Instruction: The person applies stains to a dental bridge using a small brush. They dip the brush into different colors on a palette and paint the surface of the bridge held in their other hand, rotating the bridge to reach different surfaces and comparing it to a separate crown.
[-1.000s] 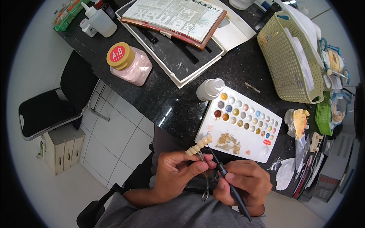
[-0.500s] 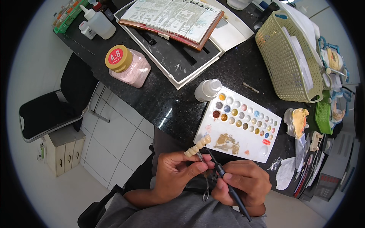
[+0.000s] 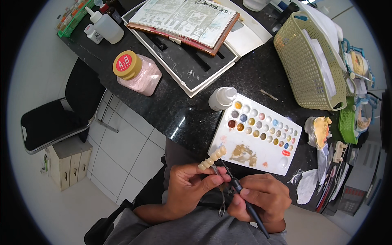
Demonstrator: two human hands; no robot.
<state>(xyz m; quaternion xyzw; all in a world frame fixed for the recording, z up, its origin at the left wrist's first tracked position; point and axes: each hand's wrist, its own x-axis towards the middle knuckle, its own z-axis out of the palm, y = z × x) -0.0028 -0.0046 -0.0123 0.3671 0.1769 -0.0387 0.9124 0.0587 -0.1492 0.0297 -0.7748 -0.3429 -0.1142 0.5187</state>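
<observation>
My left hand (image 3: 184,188) is closed around a slim metal clamp (image 3: 222,206), whose ring handle hangs below the fingers. At the clamp's upper end sits a curved, cream-coloured dental bridge (image 3: 212,158) of several teeth. My right hand (image 3: 266,197) pinches a black-handled brush (image 3: 250,208) like a pen. Its thin tip points up beside the right end of the bridge; whether it touches cannot be made out. Just beyond both hands lies a white palette (image 3: 281,136) with rows of coloured wells and a brownish smear of paste.
A white bottle (image 3: 222,99) stands at the palette's far left corner. Further left is a gold-lidded jar (image 3: 141,75) of pink powder. A book (image 3: 183,24) lies on an open case. At right stand a woven plastic basket (image 3: 306,65), a dental model (image 3: 318,132) and a crumpled tissue (image 3: 306,187).
The brush in my right hand has drawn back slightly, down and away from the bridge. My left hand and the bridge stay almost in place.
</observation>
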